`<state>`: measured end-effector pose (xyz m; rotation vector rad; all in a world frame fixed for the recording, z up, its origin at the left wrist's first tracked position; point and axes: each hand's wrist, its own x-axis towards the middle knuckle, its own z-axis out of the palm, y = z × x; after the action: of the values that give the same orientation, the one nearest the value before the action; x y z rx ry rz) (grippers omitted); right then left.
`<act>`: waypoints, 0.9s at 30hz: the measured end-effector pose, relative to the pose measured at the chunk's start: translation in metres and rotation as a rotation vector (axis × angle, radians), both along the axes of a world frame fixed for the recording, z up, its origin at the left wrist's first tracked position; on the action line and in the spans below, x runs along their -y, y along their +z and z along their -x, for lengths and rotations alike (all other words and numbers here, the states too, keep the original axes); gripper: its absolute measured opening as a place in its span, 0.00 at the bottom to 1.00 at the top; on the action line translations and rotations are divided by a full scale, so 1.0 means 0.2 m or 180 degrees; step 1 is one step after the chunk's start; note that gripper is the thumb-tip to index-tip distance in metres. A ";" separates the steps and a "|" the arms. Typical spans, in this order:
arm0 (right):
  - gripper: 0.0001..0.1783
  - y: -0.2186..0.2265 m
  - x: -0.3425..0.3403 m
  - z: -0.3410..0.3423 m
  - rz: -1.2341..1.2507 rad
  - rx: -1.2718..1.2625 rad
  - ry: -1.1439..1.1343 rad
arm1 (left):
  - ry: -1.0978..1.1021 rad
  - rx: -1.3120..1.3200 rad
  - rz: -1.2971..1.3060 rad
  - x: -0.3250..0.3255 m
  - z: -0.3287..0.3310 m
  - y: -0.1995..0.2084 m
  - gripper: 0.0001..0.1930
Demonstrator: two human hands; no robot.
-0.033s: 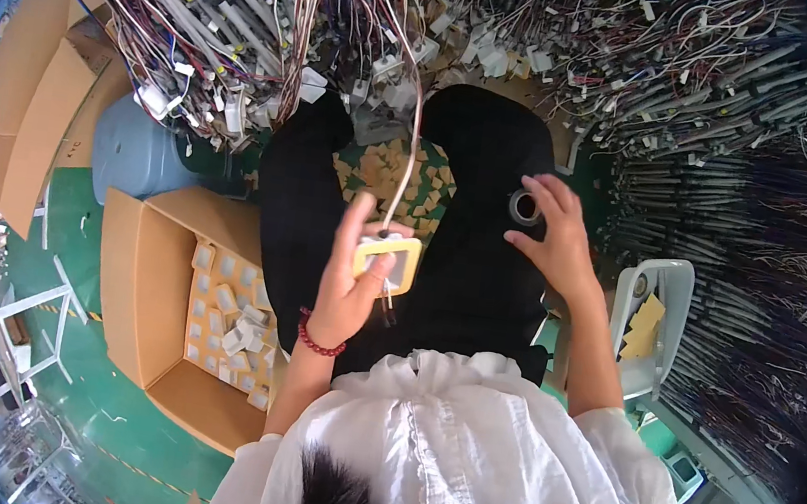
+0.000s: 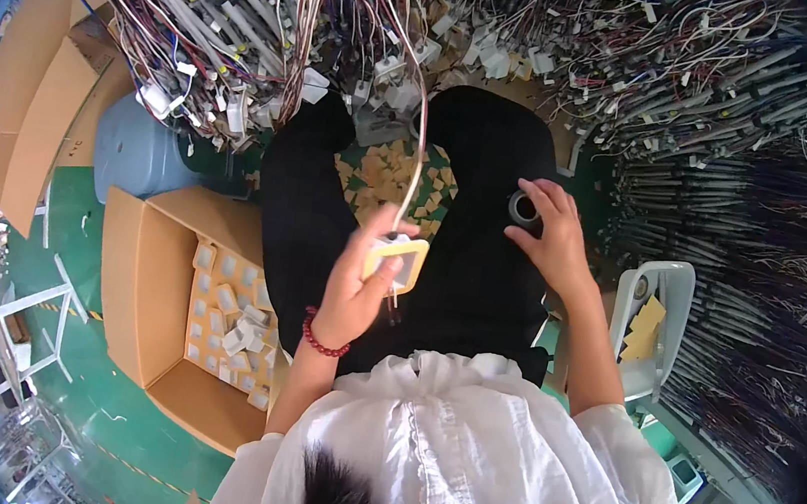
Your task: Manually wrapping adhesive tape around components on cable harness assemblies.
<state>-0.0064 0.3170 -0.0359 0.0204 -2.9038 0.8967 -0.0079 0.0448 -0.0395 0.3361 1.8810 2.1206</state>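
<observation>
The left hand has shifted slightly toward the wearer's right, and its bracelet of dark red round beads with it. The white rectangular piece with rounded yellow rim, held in that hand, has moved the same way. The thin whitish cable running down to it now hangs further right. The upper fingers, previously pointing up, now bend closer to the cable, blurred.
</observation>
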 end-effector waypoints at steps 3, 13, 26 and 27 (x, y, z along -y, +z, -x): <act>0.37 0.01 0.03 0.02 0.0781 0.0540 0.0009 | -0.0212 -0.0518 0.0227 -0.02 0.02 0.06 0.09; 0.37 0.23 0.36 -0.05 0.3160 0.1424 0.0883 | 0.0190 -0.0680 0.0536 0.00 0.02 0.12 0.13; 0.32 0.23 0.31 -0.02 0.4651 0.2701 0.1487 | -0.0665 -0.0536 -0.0538 0.16 0.09 0.09 0.28; 0.32 0.23 0.28 0.00 0.4686 0.2668 0.1269 | -0.0631 -0.0174 -0.0999 0.16 0.08 0.09 0.48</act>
<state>-0.0057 0.2609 0.0101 0.1250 -1.8484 3.4206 -0.0231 0.0125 -0.0212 0.6255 1.4674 2.2836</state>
